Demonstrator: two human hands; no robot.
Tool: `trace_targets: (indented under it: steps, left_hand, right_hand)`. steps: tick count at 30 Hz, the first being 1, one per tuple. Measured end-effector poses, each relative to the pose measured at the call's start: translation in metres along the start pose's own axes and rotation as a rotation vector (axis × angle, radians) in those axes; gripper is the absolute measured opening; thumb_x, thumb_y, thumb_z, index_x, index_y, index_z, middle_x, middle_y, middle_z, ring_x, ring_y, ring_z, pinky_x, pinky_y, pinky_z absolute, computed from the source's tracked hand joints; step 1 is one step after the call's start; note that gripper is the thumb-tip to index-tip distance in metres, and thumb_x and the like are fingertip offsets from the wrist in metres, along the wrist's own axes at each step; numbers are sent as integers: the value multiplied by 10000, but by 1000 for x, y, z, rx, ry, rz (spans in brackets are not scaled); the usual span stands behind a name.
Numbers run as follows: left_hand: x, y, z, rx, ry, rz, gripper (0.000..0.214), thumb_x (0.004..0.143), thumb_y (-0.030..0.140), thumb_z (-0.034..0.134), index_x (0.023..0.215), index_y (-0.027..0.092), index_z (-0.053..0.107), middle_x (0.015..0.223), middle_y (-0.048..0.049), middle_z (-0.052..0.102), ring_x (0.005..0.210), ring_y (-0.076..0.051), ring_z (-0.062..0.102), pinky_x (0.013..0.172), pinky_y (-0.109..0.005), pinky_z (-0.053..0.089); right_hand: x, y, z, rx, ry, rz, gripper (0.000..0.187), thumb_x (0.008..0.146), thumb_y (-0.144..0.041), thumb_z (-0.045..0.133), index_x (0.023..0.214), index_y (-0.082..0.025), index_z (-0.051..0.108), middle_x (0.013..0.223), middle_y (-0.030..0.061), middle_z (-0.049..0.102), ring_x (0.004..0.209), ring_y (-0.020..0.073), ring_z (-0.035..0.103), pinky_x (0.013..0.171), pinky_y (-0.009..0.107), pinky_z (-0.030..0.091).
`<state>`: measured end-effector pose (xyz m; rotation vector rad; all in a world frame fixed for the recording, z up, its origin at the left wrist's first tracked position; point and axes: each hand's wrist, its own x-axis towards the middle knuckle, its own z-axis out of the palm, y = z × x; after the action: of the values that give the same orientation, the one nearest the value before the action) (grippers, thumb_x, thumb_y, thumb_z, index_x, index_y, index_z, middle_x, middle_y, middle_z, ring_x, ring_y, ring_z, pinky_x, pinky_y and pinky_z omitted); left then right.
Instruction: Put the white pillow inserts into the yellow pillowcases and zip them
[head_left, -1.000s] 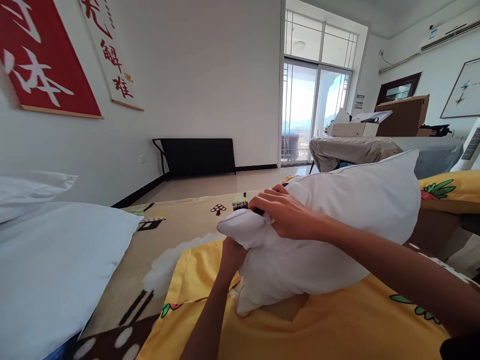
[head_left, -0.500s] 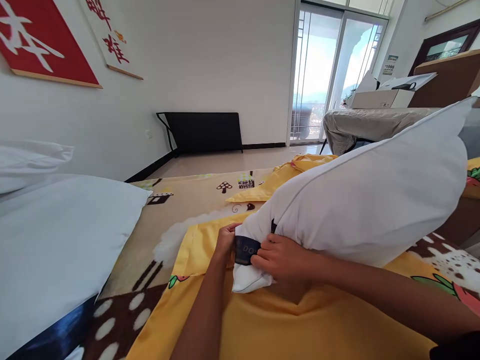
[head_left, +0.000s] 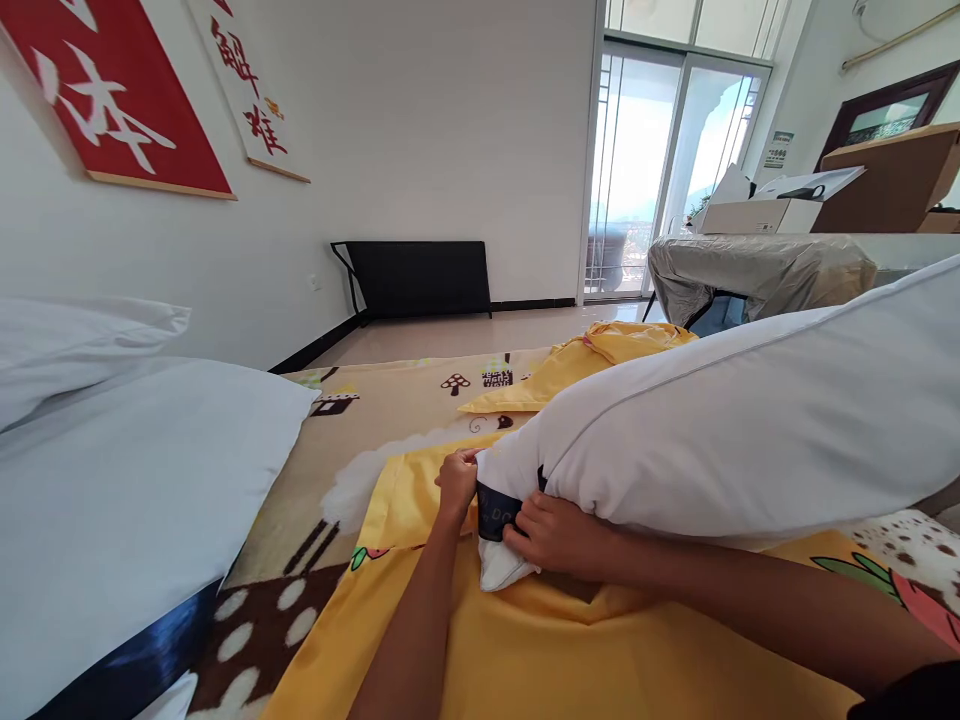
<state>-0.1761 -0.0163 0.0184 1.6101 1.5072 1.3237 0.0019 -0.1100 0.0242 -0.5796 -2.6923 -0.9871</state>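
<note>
A plump white pillow [head_left: 720, 420] with a dark lettered band [head_left: 495, 511] near its narrow end slants up to the right. My right hand [head_left: 559, 535] is closed on the bunched pillow just beside the band. At the pillow's left edge, the curled fingers of my left hand [head_left: 457, 485] grip its end; some fingertips are hidden behind it. Beneath both hands spreads a yellow pillowcase [head_left: 525, 650] with a printed green-and-pink motif. The pillow's corner lies over this yellow cloth.
Another white pillow [head_left: 142, 470] with a dark blue edge lies at left. More yellow cloth [head_left: 607, 345] is crumpled farther back on the patterned blanket [head_left: 405, 400]. A plastic-covered table [head_left: 757, 265] with boxes stands back right; a black folded panel [head_left: 424, 280] leans against the wall.
The view has tilted up and turned slightly left. The pillow's far end has sunk lower at the right. Both hands keep their grip in nearly the same place.
</note>
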Motion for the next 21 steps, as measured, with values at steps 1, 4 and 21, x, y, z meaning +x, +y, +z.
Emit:
trace_targets:
  steps: [1, 4, 21]
  left_hand:
    - [0, 5, -2, -23, 14, 29, 284, 641, 337, 542, 770, 153, 715, 873, -96, 712, 910, -264, 622, 823, -365, 461]
    - [0, 25, -10, -102, 30, 136, 319, 701, 371, 493, 808, 154, 701, 990, -110, 687, 971, -259, 604, 875, -376, 451]
    - [-68, 114, 14, -558, -538, 310, 538, 631, 403, 712, 1105, 170, 612, 1031, -102, 688, 1085, -296, 570, 924, -375, 479]
  right_hand:
    - [0, 3, -4, -18, 35, 1, 188, 910, -104, 371, 980, -115, 545, 689, 26, 548, 670, 172, 476, 688, 321, 302]
    - [2, 21, -36, -64, 104, 8, 186, 904, -96, 388, 970, -132, 558, 668, 14, 546, 642, 157, 458, 663, 319, 269]
    - [27, 132, -210, 298, -290, 178, 127, 737, -60, 485, 651, -150, 509, 713, 4, 581, 676, 113, 465, 706, 282, 294]
